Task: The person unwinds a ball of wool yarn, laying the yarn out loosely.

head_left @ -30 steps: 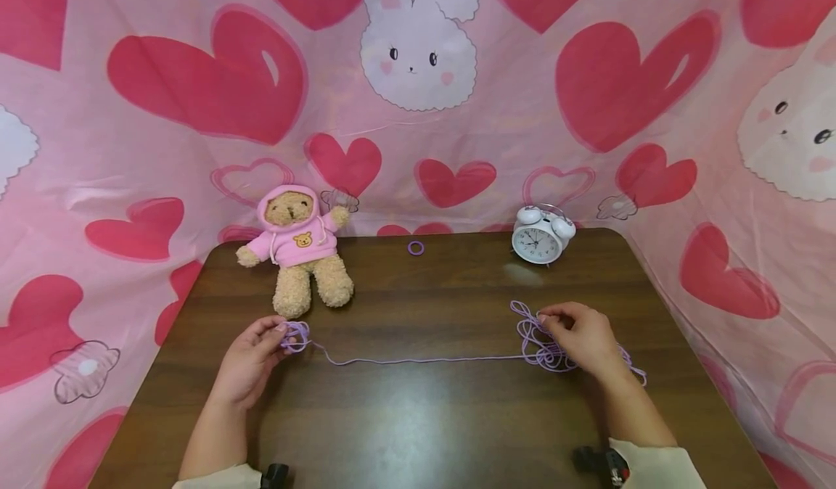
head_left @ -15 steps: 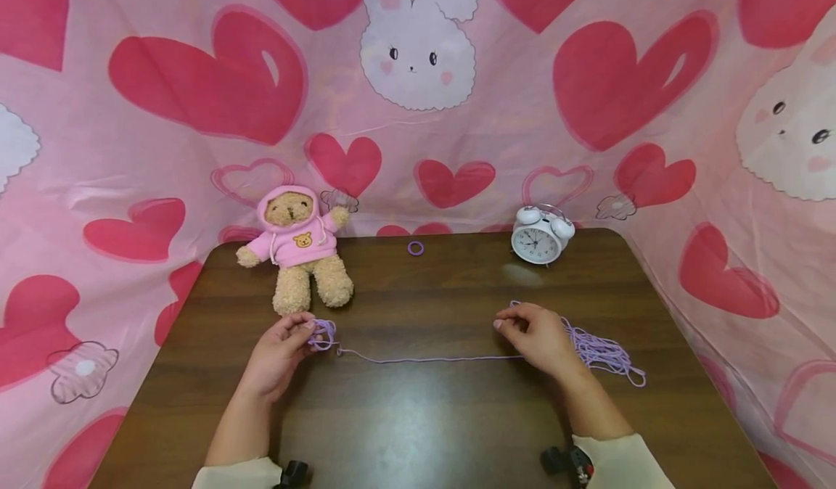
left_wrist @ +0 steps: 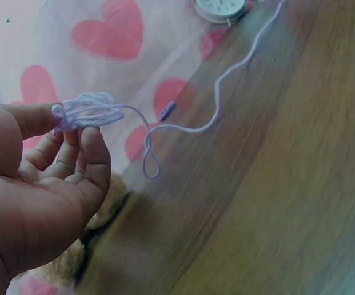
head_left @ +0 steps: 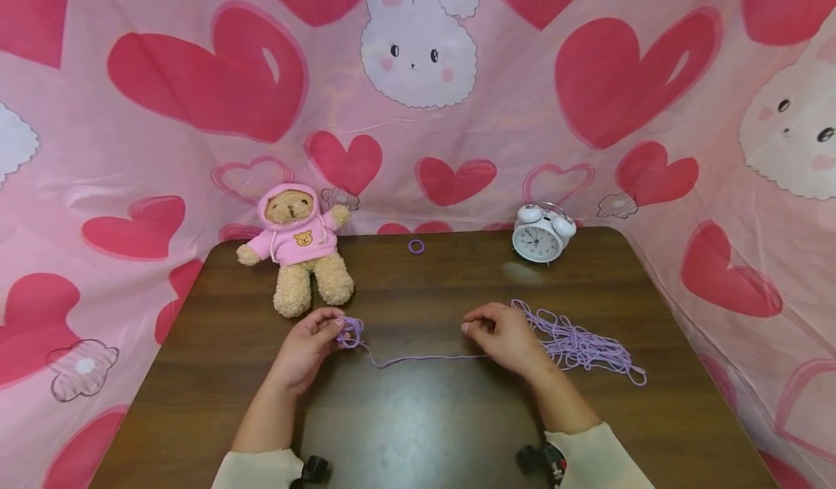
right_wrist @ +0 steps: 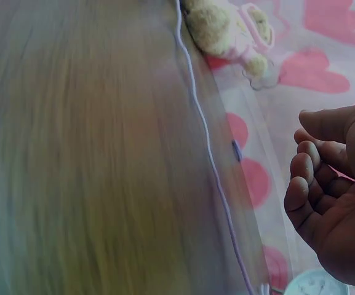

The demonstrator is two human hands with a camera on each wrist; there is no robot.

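Note:
My left hand (head_left: 305, 355) pinches a small looped bundle of lilac cord (left_wrist: 91, 112) between thumb and fingertips, left of the table's middle. From that bundle a single strand (right_wrist: 205, 132) runs across the table to the right, with a small twisted loop near the bundle in the left wrist view. My right hand (head_left: 506, 338) hovers over the strand with fingers loosely bent and nothing between them, as the right wrist view shows. Just right of it lies a loose heap of the same cord (head_left: 591, 347), partly covered by the right hand and wrist.
A teddy bear (head_left: 303, 246) in a pink hoodie sits at the table's back left. A small purple ring (head_left: 416, 247) lies at the back middle, and a white alarm clock (head_left: 537, 242) stands at the back right. Heart-patterned cloth (head_left: 418, 141) hangs behind the brown table (head_left: 418, 416).
The left hand has carried the looped bundle rightward. My right hand has moved left, away from the heap, uncovering more of it. The strand between the hands now spans a shorter distance.

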